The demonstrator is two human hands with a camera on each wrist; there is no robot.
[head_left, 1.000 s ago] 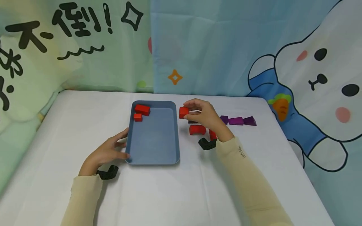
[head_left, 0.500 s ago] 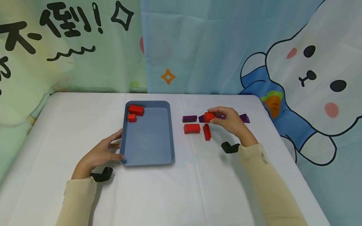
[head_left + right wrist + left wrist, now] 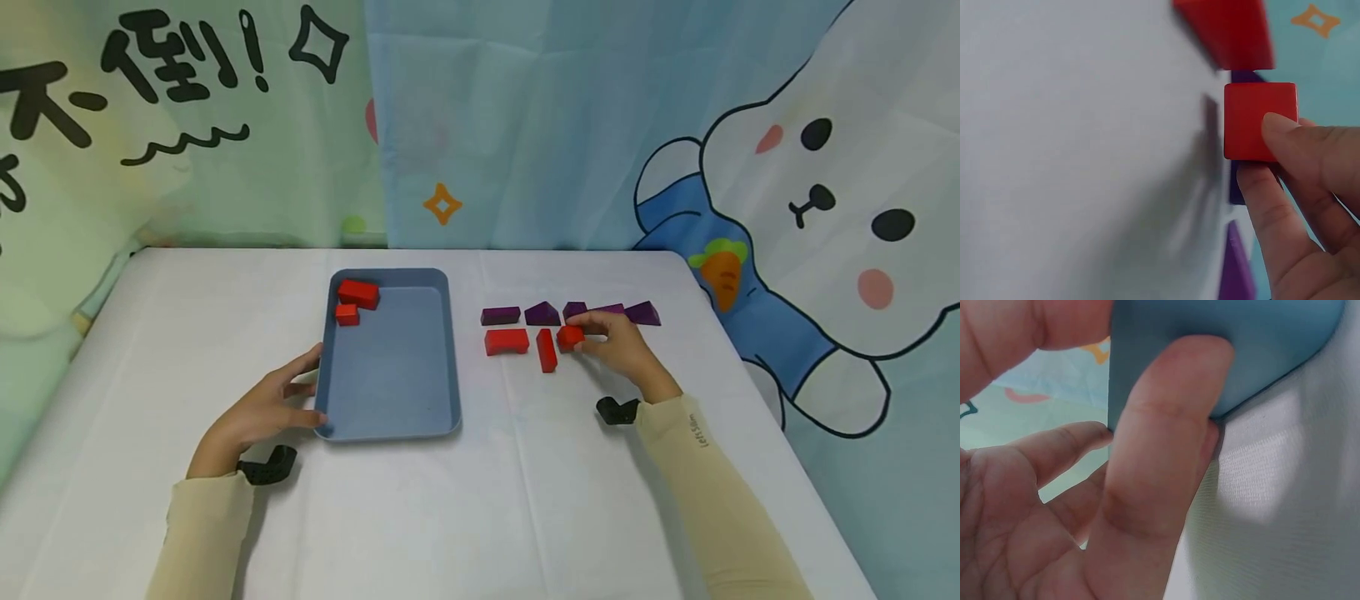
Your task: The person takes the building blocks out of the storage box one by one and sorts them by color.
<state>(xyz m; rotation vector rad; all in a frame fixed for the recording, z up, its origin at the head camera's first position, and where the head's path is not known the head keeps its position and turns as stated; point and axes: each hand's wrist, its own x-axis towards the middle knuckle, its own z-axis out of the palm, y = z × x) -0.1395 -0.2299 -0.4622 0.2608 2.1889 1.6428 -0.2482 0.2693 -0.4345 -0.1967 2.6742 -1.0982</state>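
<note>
My right hand (image 3: 617, 346) pinches a red cube (image 3: 1250, 119) between thumb and fingertips, low over the table at the right end of a row of red blocks. Beside the cube lie a narrow red block (image 3: 547, 351) and a wider red block (image 3: 507, 341) with a notched lower edge. My left hand (image 3: 264, 410) grips the left side of a blue-grey tray (image 3: 390, 375), with the thumb (image 3: 1166, 425) at its near left corner. A red rectangular block (image 3: 358, 294) and a small red block (image 3: 347, 315) sit in the tray's upper left.
Behind the red row stands a row of several purple blocks, among them a flat one (image 3: 500, 316), a pointed one (image 3: 542, 314) and a wedge (image 3: 643, 313). A white cloth covers the table (image 3: 420, 517). A printed curtain (image 3: 517, 125) hangs behind.
My right hand has carried the red cube rightward from beside the tray, then down towards the end of the red row. The left hand keeps its place at the tray. The head view has shifted slightly.
</note>
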